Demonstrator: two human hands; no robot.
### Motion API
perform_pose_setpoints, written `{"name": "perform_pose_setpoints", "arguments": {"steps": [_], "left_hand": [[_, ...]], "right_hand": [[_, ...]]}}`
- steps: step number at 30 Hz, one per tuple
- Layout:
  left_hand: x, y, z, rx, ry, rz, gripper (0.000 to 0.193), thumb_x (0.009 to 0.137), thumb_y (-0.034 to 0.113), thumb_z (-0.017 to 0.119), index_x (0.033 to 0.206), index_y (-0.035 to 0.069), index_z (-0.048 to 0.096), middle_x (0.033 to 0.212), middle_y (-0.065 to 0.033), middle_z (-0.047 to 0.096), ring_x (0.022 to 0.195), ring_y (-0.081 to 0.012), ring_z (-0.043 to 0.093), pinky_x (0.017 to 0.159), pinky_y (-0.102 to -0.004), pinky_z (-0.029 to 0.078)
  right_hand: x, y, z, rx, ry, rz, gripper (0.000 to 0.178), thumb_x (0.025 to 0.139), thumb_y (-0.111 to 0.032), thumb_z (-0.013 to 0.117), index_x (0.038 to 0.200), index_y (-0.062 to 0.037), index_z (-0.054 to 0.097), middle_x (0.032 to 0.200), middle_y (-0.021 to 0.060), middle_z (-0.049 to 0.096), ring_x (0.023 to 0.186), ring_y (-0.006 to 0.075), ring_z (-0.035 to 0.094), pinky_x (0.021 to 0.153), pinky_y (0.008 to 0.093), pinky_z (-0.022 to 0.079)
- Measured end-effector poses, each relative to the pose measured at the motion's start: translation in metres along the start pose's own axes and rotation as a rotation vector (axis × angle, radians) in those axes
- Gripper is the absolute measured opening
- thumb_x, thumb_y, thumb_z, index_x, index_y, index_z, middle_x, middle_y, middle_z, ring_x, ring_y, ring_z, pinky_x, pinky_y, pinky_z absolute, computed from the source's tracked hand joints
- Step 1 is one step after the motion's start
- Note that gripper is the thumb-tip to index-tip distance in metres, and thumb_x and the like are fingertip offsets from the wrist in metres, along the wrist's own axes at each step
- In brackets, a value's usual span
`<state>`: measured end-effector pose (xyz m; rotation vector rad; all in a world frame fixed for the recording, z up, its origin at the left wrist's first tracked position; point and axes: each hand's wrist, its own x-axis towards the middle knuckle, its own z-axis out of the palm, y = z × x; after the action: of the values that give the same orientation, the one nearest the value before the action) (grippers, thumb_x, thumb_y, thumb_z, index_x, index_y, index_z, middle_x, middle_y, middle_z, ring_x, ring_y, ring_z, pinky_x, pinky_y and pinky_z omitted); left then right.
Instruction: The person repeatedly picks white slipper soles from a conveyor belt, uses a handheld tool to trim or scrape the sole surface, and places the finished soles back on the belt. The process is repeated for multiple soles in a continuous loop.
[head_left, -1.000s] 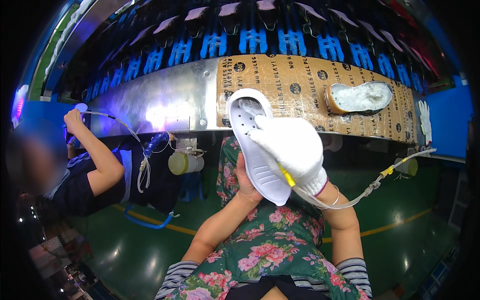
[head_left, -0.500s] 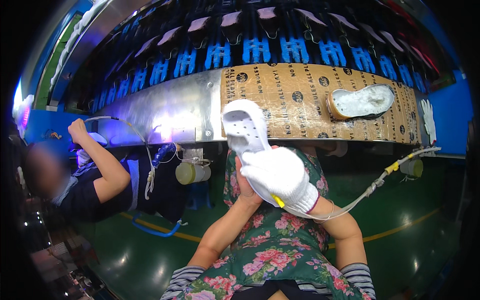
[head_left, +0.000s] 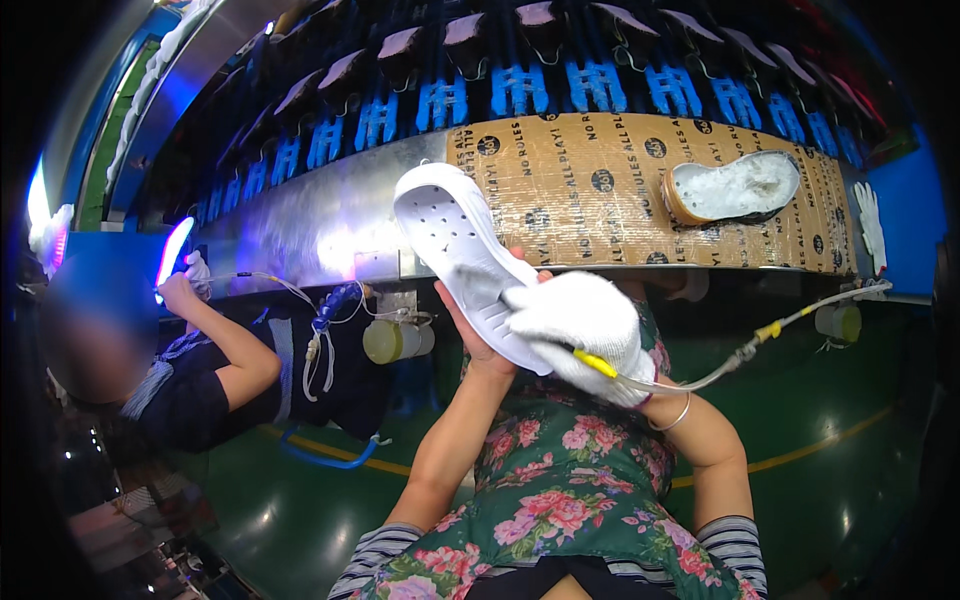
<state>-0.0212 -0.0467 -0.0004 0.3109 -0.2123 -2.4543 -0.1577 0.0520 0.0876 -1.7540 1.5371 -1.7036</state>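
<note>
left hand: fingers clasping sides of white clog | gloved right hand: fingertips at clog's heel, cannot tell if pinching | white-lined shoe: bench, toward right end

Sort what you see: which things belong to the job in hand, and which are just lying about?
Apparently in use:
- white perforated clog, in the left hand
- white knit glove, on the right hand
- yellow-banded tube

Apparently lying about:
- shoe-shaped piece, on printed cardboard
- second white glove, far right
</note>
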Motion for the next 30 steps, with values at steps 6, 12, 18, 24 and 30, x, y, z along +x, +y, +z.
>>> {"name": "perform_pose_setpoints", "arguments": {"steps": [6, 12, 18, 24, 30], "left_hand": [[0.015, 0.012, -0.005, -0.11, -0.35, -0.169, 0.103, 0.088, 0.089, 0.047, 0.155, 0.012, 0.041, 0.141, -0.0152, 0.059, 0.118, -0.0455, 0.059, 0.098, -0.0689, 0.049], [0.018, 0.017, 0.013, -0.166, -0.23, -0.121, 0.103, 0.085, 0.089, 0.051, 0.154, 0.013, 0.043, 0.143, -0.0148, 0.056, 0.113, -0.0431, 0.059, 0.086, -0.0617, 0.055], [0.02, 0.029, 0.008, -0.085, -0.379, -0.213, 0.105, 0.084, 0.086, 0.058, 0.156, 0.012, 0.037, 0.142, -0.0196, 0.052, 0.11, -0.0407, 0.058, 0.085, -0.0534, 0.054], [0.034, 0.041, 0.017, -0.028, -0.434, -0.308, 0.112, 0.078, 0.09, 0.06, 0.153, 0.008, 0.042, 0.129, -0.0195, 0.056, 0.095, -0.0338, 0.058, 0.075, -0.0458, 0.049], [0.054, 0.047, 0.016, 0.116, -0.633, -0.401, 0.117, 0.076, 0.088, 0.061, 0.151, 0.0, 0.043, 0.129, -0.0285, 0.055, 0.088, -0.0342, 0.062, 0.066, -0.0431, 0.051]], "right_hand": [[-0.013, 0.0, 0.009, 0.094, -0.184, -0.153, 0.031, 0.078, -0.005, 0.081, 0.107, -0.0154, 0.079, 0.109, 0.0095, 0.078, 0.1, 0.0276, 0.075, 0.084, 0.041, 0.059], [-0.012, 0.009, 0.004, -0.114, -0.26, -0.196, 0.032, 0.077, -0.009, 0.082, 0.108, -0.0148, 0.079, 0.111, 0.0091, 0.077, 0.094, 0.0313, 0.075, 0.08, 0.0408, 0.059], [-0.001, 0.0, -0.004, 0.043, -0.216, -0.058, 0.025, 0.077, -0.005, 0.083, 0.1, -0.0138, 0.08, 0.104, 0.0058, 0.079, 0.094, 0.0268, 0.075, 0.083, 0.0398, 0.059], [-0.019, -0.006, 0.005, 0.18, -0.38, -0.15, 0.032, 0.077, -0.005, 0.082, 0.108, -0.0116, 0.078, 0.113, 0.0103, 0.077, 0.094, 0.0284, 0.074, 0.084, 0.0407, 0.058], [-0.008, -0.007, -0.002, -0.124, -0.159, -0.163, 0.032, 0.072, -0.002, 0.08, 0.104, -0.0085, 0.078, 0.11, 0.0129, 0.077, 0.096, 0.0286, 0.075, 0.078, 0.0405, 0.059]]}}
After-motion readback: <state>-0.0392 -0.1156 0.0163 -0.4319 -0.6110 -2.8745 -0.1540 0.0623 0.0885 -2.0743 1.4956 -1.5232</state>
